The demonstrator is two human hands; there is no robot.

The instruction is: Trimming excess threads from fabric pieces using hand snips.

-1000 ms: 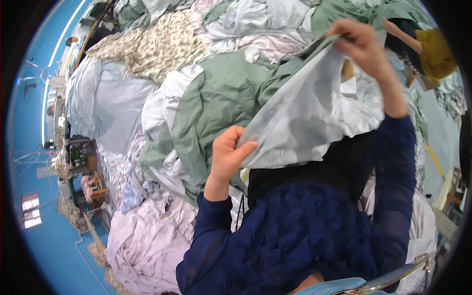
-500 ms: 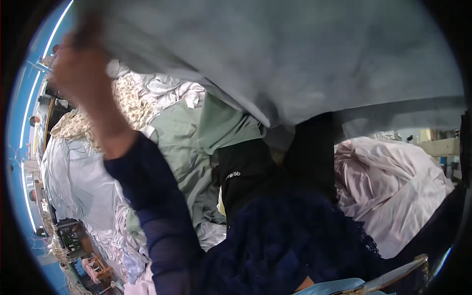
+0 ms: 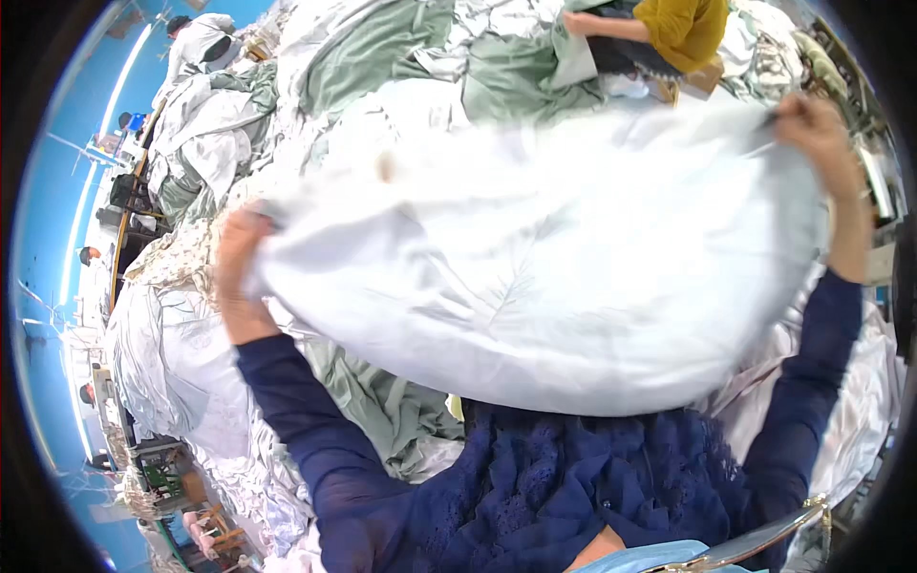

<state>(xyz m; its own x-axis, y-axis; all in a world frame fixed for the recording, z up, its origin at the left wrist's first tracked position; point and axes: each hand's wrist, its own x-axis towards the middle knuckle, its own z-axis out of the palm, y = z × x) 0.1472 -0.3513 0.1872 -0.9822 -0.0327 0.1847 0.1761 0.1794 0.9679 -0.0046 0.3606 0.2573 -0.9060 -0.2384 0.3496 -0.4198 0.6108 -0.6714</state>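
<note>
A wide white cloth point(image 3: 535, 277) hangs stretched between my two hands in front of my chest, its lower edge sagging in a curve. My left hand point(image 3: 239, 267) is closed on its left edge, slightly blurred by motion. Farther up on the right, my right hand point(image 3: 821, 148) is closed on the opposite upper corner. The cloth billows and its upper edge is smeared. Faint creases, or a leaf-like pattern, show near its middle.
Beyond the cloth spreads a heap of crumpled white and green fabrics point(image 3: 373, 57). A person in a mustard top point(image 3: 683, 33) works at the far side. Pale fabric point(image 3: 167, 353) is piled on the left, more point(image 3: 850, 420) on the right. A small wooden stool point(image 3: 220, 535) stands at lower left.
The cloth has dropped from high over the view to chest level and spread out. My left hand has moved lower, and my right hand has come into view gripping the other side.
</note>
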